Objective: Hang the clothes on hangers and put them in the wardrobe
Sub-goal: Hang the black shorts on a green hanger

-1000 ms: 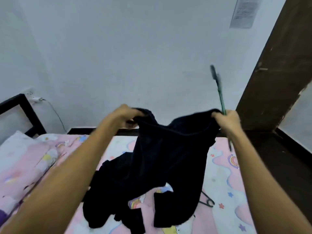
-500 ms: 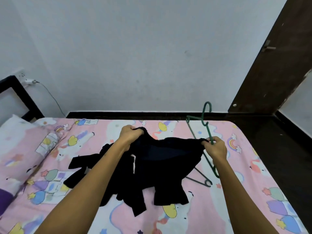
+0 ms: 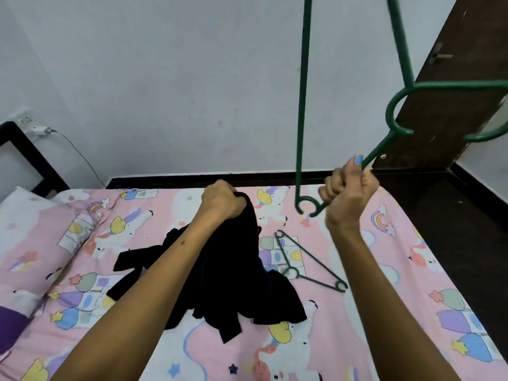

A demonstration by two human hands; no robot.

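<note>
A black garment point(image 3: 225, 273) is gripped at its upper edge by the left hand point(image 3: 221, 200), whose fingers are curled tightly into the fabric; the rest of the cloth hangs down from that hand and lies bunched on the bed point(image 3: 412, 270) beneath the left forearm. A green hanger point(image 3: 303, 105) is held up by the right hand point(image 3: 347, 188), which is clenched around one of its arms, the thumb pressed along the bar. From that hand the hanger rises up and to the right, close to the camera, so that its top is cut off by the upper edge of the view; one curled end sits just left of the fist. A second green hanger point(image 3: 308, 262) lies flat on the bed below the right hand, just beside the garment's right edge. The bed is covered by a pink cartoon-print sheet. Far to the left of the left hand a pillow point(image 3: 30, 218) is seen, and beyond it a wall charger point(image 3: 38, 129) with its cable. A dark wooden door point(image 3: 445, 86) stands behind the right hand.
</note>
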